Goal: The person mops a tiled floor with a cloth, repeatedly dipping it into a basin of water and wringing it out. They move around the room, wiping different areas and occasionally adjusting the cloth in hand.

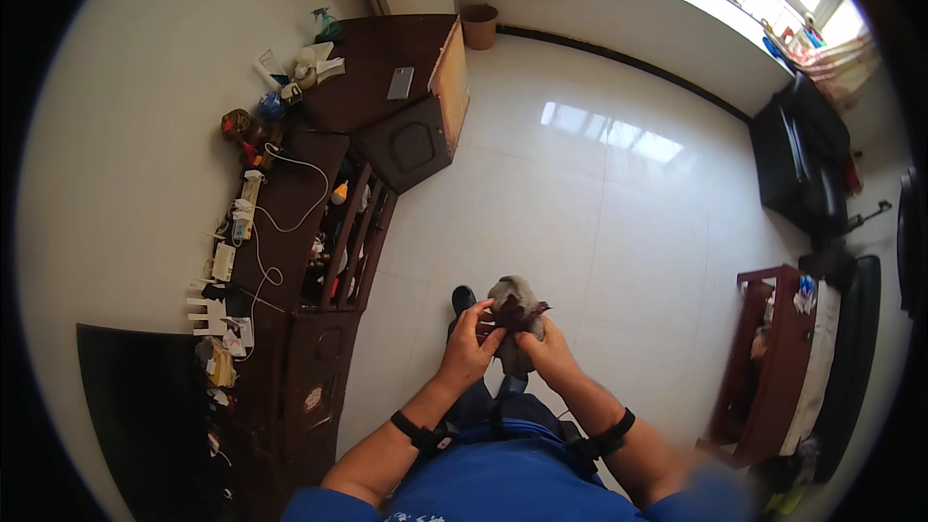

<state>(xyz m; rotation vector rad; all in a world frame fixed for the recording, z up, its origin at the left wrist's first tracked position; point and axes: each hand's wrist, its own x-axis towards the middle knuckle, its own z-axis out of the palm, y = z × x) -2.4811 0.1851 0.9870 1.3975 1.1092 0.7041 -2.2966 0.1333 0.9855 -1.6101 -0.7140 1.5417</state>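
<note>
In front of my body, over the floor, I hold a crumpled cloth bundle [515, 298], grey-brown with dark maroon parts, between both hands. My left hand [471, 346] is curled at its left side, thumb and fingertips at the maroon edge. From the right, my right hand [547, 350] grips the lower part with the thumb on top and the other fingers mostly hidden. A grey end of the cloth hangs down between the hands. What kind of cloth item it is, I cannot tell.
A long dark wooden cabinet [314, 217] runs along the left, with a phone [400, 83], a power strip [246, 205] and loose cables on top. A brown bin [479, 27] stands at the far wall. To the right are a black armchair [800, 159] and a reddish wooden table [768, 367].
</note>
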